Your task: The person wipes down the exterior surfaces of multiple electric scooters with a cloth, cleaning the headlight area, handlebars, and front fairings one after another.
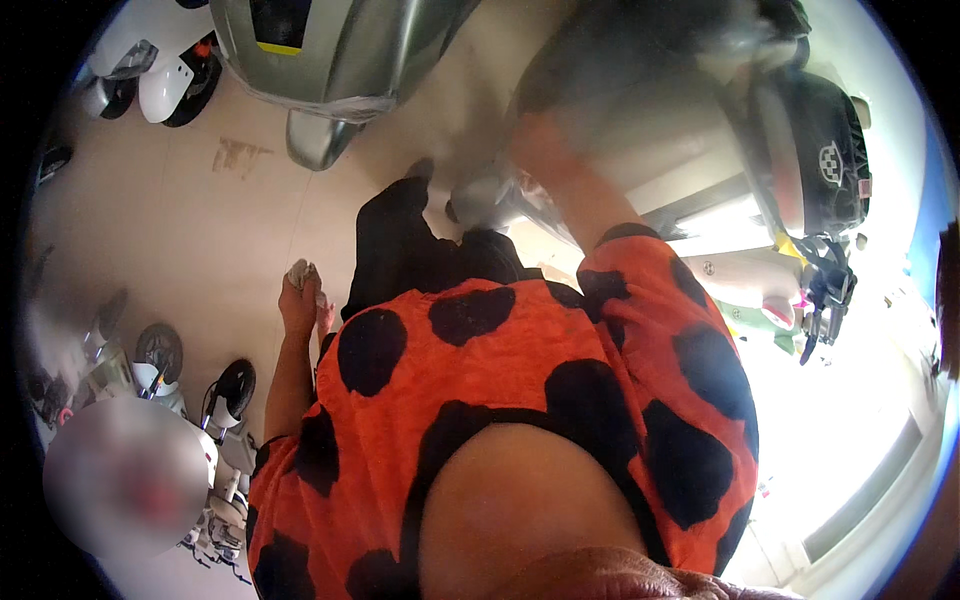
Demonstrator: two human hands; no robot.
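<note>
My left hand hangs low beside my dark trousers, its fingers closed around a small, pale, crumpled bit that looks like cloth; a pinkish edge shows below it. My right arm reaches forward and to the right. At its end my right hand is against or just over the grey body of a scooter, blurred, so its fingers cannot be made out. Clear plastic wrap seems to cover part of that scooter's lower side.
Ahead to the left stands another grey two-wheeler with a rounded front fender. A white-fendered wheel is farther left. Several scooters line the left side. At the right are a black seat or case and a black handlebar part.
</note>
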